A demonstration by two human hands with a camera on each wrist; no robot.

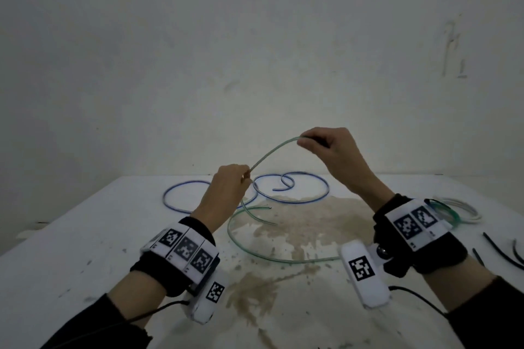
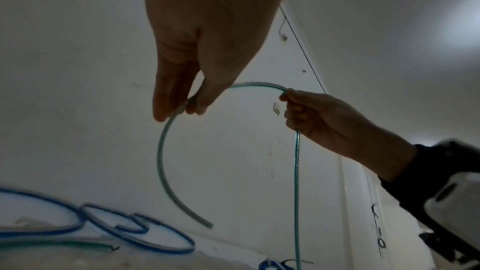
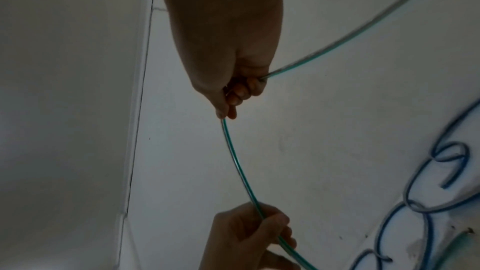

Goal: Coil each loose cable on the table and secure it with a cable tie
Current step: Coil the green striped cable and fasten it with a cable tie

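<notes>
Both hands, low in the frame, pinch the green cable (image 1: 272,150) above the table (image 1: 85,235), left hand (image 1: 229,193) near its springy free end and right hand (image 1: 326,147) farther along, while the blue cable (image 1: 297,178) sprawls behind, likely snagging the trailing length.

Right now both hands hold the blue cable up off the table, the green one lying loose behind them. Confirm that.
Colours are swapped. Both hands, left and right, hold the green cable up; the blue cable lies loose on the table behind them. The head view shows it.
</notes>
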